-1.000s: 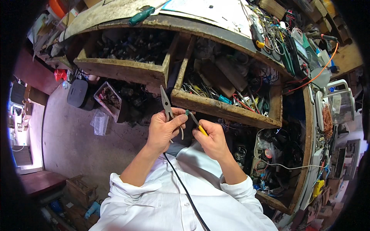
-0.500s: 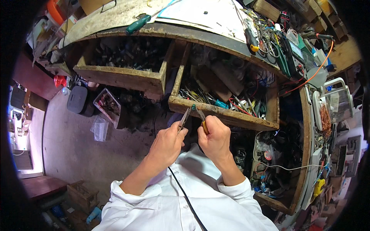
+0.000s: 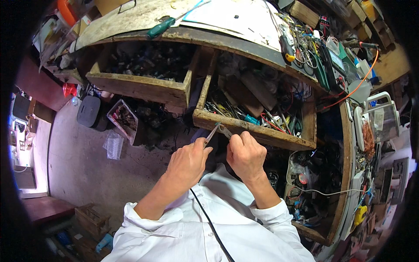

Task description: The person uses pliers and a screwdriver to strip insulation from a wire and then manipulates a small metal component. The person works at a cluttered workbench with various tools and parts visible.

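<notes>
A: Please begin with what is nearest.

B: Nearest is a white shirt with buttons and folded cuffs (image 3: 174, 244). Over its front runs a thin black cord (image 3: 211, 224), down to the lower edge.

A: And the two hands?

B: The left hand (image 3: 187, 163) is closed firmly around a pair of slim grey metal long-nose pliers (image 3: 210, 137), whose tips point up and away. The right hand (image 3: 247, 155) is a closed fist, gripping a second metal tool with a short grey head (image 3: 225, 131); its handle is hidden in the fist. The hands are near each other, but apart.

A: Where is the thing they work on?

B: A very small green piece (image 3: 217, 124) is at the tips of the pliers, just beside the second tool's head. Whether this head touches it, I cannot tell.

A: What is behind?

B: An open drawer of worn brown wood (image 3: 262, 134), with mixed tools and a teal cylinder (image 3: 251, 119) inside. Farther, on the workbench, lie a screwdriver with a dark green handle (image 3: 160, 28) and, to its right, a large white sheet (image 3: 244, 19).
</notes>
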